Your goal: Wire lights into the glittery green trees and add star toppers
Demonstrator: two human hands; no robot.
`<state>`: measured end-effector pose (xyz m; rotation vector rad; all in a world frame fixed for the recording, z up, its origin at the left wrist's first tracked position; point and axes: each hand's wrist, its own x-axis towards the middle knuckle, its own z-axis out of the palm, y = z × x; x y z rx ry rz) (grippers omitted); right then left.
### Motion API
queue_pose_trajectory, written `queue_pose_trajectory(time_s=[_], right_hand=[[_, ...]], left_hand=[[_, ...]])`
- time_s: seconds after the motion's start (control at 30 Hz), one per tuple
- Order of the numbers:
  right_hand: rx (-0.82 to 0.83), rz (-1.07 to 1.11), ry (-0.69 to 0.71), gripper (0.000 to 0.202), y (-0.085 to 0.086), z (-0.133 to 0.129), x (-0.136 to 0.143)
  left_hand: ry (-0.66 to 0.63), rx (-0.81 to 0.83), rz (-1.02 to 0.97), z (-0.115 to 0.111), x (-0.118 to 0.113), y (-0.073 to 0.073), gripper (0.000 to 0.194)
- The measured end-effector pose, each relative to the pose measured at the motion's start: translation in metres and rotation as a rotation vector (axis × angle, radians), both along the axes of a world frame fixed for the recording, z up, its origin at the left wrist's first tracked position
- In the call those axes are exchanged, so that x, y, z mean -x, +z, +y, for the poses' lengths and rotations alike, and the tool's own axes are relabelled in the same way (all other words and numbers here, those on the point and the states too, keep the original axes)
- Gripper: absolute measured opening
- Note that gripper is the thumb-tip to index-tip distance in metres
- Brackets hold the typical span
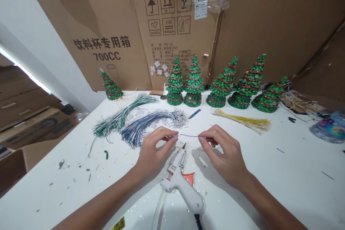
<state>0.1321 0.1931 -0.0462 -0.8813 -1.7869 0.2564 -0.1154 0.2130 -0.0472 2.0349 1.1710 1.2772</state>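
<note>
My left hand (157,147) is closed in a pinch on something small and pale at its fingertips, mostly covered by the fingers. Facing it, my right hand (222,151) pinches a thin dark-blue wire (190,136), whose free end points at the left fingertips. Whether that end touches the pale thing, I cannot tell. Between and below both hands lies a white hot glue gun (185,190), its tip pointing up toward the wire. A bundle of blue wires (140,125) lies just beyond my left hand, with a bundle of green wires (115,118) beside it.
Several green beaded Christmas trees (194,84) stand along the back, before a large cardboard box (107,18). A smaller tree (110,86) is at the left. Yellow wires (242,120), a blue pen-like tool (194,113) and scraps lie on the white table (269,179). A colourful plastic-wrapped item (330,127) sits right.
</note>
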Motion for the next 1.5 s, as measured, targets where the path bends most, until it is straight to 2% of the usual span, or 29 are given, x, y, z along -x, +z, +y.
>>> queue_pose_trajectory(time_s=[0.37,0.77,1.07,1.5], right_hand=[[0.023,-0.013,0.013,0.017,-0.0005,-0.0003,0.0],[0.019,-0.016,0.012,0.018,-0.0003,-0.0006,0.0014],[0.018,-0.023,0.012,0.018,0.0003,-0.0007,0.001],[0.011,-0.022,0.003,0.018,0.001,-0.0007,0.0003]], left_hand=[[0.003,-0.021,0.003,-0.0039,-0.0011,0.0072,0.011],[0.031,0.015,-0.029,-0.0064,-0.0044,0.006,0.009],[-0.001,0.013,-0.036,-0.0066,-0.0038,0.0071,0.004],[-0.033,0.015,-0.022,-0.0092,-0.0025,0.0067,0.01]])
